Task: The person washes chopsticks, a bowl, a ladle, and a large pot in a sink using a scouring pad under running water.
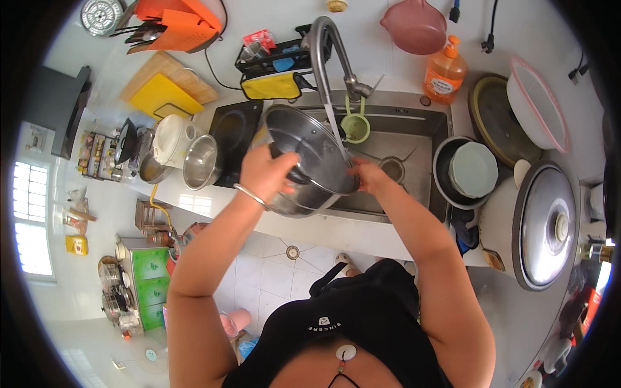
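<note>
A large stainless steel pot (309,137) is tilted over the left edge of the sink (414,116), its mouth toward the faucet. My left hand (266,173) grips the pot at its near left side, by a dark handle (297,174). At the rim's right end, my right hand (375,177) holds the pot, its fingertips partly hidden behind the edge. From the curved faucet (319,48) a stream of water falls at the pot's right rim. A small green strainer (355,128) hangs below the faucet, just right of the stream.
Right of the sink are a pot with a pale bowl (474,169) inside and a big lidded pot (540,223). An orange soap bottle (445,72) stands behind. To the left are a black cooktop (234,132), a steel bowl (202,163) and a yellow cutting board (165,98).
</note>
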Demonstrator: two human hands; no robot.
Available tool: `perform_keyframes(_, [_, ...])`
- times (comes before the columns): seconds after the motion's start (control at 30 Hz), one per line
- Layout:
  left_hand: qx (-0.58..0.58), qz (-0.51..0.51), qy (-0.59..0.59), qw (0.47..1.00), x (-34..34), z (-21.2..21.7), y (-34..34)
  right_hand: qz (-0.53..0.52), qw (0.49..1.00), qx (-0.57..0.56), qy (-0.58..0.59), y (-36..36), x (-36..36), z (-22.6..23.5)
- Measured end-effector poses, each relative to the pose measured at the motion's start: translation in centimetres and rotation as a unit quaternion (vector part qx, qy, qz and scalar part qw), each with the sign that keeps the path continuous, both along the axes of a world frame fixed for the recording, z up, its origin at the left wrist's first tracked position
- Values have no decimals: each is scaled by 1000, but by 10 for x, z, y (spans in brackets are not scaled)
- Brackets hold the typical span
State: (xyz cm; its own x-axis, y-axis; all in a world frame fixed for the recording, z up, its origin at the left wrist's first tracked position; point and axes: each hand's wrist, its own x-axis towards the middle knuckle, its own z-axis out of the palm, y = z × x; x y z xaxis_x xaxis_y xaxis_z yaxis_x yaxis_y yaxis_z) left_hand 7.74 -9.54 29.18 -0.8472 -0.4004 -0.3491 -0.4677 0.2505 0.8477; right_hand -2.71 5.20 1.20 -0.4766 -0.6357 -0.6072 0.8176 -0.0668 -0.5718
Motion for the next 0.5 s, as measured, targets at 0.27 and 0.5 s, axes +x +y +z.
perform_keyframes(0.27, [-338, -91, 114, 930, 3, -15, 45, -46, 995, -84, -1, -34, 14, -32])
perform_keyframes(0.5, [-350, -100, 83, 928, -9, -17, 64, 11, 990, -112, -85, -48, 18, -29])
